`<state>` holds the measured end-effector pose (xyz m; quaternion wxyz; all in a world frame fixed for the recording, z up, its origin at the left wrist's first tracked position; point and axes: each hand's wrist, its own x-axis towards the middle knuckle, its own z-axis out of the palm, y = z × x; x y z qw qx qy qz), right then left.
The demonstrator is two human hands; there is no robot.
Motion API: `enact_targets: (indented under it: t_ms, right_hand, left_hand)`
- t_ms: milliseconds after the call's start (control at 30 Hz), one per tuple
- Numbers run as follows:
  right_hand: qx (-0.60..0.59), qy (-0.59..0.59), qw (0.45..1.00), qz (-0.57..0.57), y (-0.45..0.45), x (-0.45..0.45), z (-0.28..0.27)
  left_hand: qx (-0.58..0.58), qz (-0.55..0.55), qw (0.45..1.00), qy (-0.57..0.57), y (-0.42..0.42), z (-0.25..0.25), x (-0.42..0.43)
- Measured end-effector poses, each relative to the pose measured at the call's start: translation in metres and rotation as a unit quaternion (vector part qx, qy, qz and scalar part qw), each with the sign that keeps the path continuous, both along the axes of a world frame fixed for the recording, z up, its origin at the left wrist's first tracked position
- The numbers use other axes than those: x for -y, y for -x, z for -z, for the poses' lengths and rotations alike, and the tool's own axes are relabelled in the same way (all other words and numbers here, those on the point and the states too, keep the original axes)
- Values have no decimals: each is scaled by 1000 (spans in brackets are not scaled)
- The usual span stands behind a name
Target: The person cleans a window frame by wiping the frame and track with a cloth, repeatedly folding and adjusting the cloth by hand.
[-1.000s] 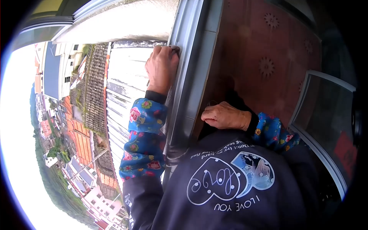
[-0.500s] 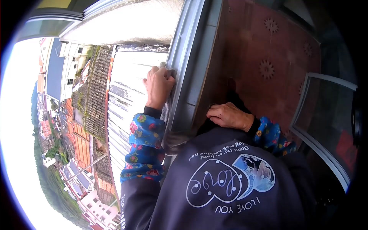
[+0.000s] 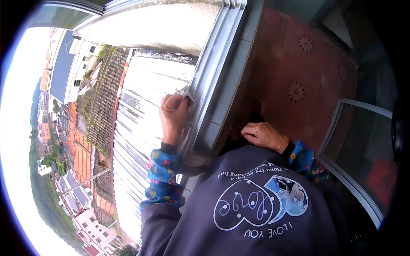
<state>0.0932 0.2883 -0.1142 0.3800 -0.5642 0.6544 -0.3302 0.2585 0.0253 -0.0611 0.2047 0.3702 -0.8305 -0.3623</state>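
A crumpled grey cloth (image 3: 188, 96) is bunched in my left hand (image 3: 171, 117), whose fingers are closed round it at the outer edge of a metal window track (image 3: 210, 77). More of the cloth hangs blurred beside my left wrist, down towards my torso. My right hand (image 3: 267, 135) is held in front of my dark printed shirt (image 3: 256, 205), inside the window sill. Its fingers are curled together, and what they hold, if anything, is hidden.
Grey tiles (image 3: 232, 81) line the sill inside the track. Outside lie a white corrugated roof (image 3: 141, 98), tiled roofs and buildings far below. At the right, a framed glass panel (image 3: 363, 128) stands over a reddish floor (image 3: 282, 64) with flower patterns.
My left hand has moved with the cloth along the track towards my body, away from the far wall. My right hand has shifted slightly right and down. The view has turned a little.
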Motion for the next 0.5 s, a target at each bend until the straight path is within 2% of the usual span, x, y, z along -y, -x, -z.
enact_targets:
  t_ms: [67, 100, 133, 300, 400, 500]
  right_hand:
    - [-4, -22, 1000, -5, 3, -5, 0]
    - [-14, -25, 1000, -11, 2, -7, 1]
    - [-22, -28, 999, -17, 4, -9, 3]
    - [-25, -54, 997, -43, 21, -5, 7]
    - [-14, -61, 997, -37, 28, 2, 8]
    - [-25, -38, 998, -32, 33, 5, 21]
  left_hand:
    - [-63, -104, 974, -191, 19, -25, -4]
    - [-63, -94, 975, -189, 33, -38, -5]
    - [-80, -62, 988, -120, 45, -27, 3]
    - [-55, -30, 997, 39, 124, 12, 18]
    - [-9, 67, 972, 223, 127, 16, 12]
    - [51, 112, 970, 208, 106, -3, 7]
